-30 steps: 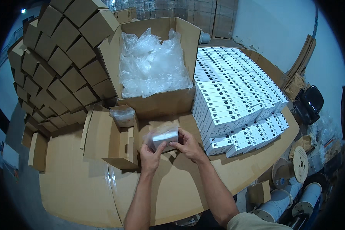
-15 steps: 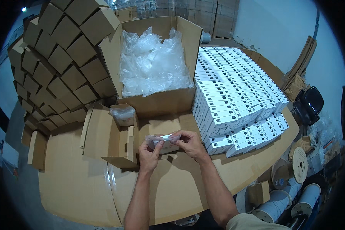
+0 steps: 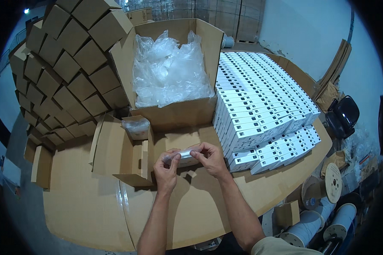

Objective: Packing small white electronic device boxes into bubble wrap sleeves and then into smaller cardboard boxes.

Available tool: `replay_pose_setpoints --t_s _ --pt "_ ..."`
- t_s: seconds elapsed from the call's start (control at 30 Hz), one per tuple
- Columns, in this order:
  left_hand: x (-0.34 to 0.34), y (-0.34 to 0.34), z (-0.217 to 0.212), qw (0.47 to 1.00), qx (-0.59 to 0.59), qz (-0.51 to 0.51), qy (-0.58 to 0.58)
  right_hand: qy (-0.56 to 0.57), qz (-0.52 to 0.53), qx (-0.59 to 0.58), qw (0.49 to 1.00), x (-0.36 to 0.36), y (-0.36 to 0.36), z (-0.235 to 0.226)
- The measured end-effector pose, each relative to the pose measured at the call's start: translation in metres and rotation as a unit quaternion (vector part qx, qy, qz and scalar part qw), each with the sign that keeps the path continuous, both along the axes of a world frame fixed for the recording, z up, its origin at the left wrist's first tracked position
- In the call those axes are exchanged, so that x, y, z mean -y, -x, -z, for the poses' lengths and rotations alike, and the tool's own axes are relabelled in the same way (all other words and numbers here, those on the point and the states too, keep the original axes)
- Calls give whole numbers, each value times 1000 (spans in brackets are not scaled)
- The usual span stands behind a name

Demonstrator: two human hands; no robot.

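Observation:
Between my two hands is a small white box in a clear plastic bag, held above the cardboard-covered table. My left hand grips its left end, thumb on top. On the right end, the thumb and fingers of my right hand are closed round the bag. Just left of my hands stands an open brown carton, with a bagged item at its far end. Behind them, a large carton holds a heap of clear plastic bags.
Many white boxes stand in packed rows to the right. Brown cartons are stacked high at the far left. Past the table's right edge are cable spools and a black chair.
The plastic on top of the white box lies flatter now, and the box's top is tilted more into view. My thumbs have shifted slightly along it.

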State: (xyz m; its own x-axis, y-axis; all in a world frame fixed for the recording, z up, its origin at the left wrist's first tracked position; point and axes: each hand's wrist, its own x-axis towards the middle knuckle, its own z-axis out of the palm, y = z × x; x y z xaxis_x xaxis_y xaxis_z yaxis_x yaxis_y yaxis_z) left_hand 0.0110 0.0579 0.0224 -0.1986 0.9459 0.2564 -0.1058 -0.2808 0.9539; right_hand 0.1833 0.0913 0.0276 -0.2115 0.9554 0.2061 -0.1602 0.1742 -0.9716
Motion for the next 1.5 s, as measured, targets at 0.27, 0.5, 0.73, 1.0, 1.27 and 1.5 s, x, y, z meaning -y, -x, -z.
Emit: replay_pose_setpoints --t_s 0.27,0.5,0.73,1.0,1.27,1.5 --pt "-5 -4 4 996 50 -40 64 2 79 -16 997 0 12 7" --pt "-5 -5 2 995 53 -65 44 -47 -6 -78 996 5 9 -4" --pt "-3 -7 2 995 61 -61 44 -44 -7 41 998 5 4 -1" --pt "11 -17 -19 910 -261 -255 -196 -30 11 19 999 -5 3 10" --pt "12 -15 -17 843 -455 -161 -239 -13 -14 11 1000 0 2 1" --pt "9 -7 -18 967 -228 -66 -93 -42 2 90 995 5 0 -13"
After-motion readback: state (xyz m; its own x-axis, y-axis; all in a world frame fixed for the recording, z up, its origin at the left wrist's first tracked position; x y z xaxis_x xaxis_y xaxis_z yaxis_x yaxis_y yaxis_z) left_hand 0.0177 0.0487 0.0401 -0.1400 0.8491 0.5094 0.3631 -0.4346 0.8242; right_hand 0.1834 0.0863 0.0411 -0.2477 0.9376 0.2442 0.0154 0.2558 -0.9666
